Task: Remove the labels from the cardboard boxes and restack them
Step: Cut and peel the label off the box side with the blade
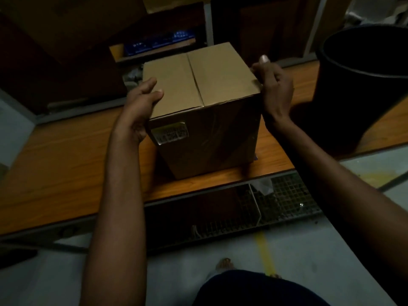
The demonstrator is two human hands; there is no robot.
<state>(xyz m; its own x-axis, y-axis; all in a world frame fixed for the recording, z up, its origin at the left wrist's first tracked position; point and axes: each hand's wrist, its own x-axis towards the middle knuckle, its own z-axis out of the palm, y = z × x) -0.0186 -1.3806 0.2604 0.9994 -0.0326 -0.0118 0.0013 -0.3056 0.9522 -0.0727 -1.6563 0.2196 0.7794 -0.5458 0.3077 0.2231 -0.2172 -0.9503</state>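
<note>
Steadying the cardboard box [220, 80] on the wooden bench [66, 155], the person clasps its upper left edge with the left hand [141, 102], while the right hand [276, 87] curls round the top right corner. The pale label [171, 134] sits on the near face, not yet peeled. Next, I judge, a fingernail must catch its glossy edge. The board looks matt and sharp-cornered, and a round black bin [353, 96] stands nearby.

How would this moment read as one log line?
box on bench; label on front; left hand holds left edge; right hand holds right edge
</note>
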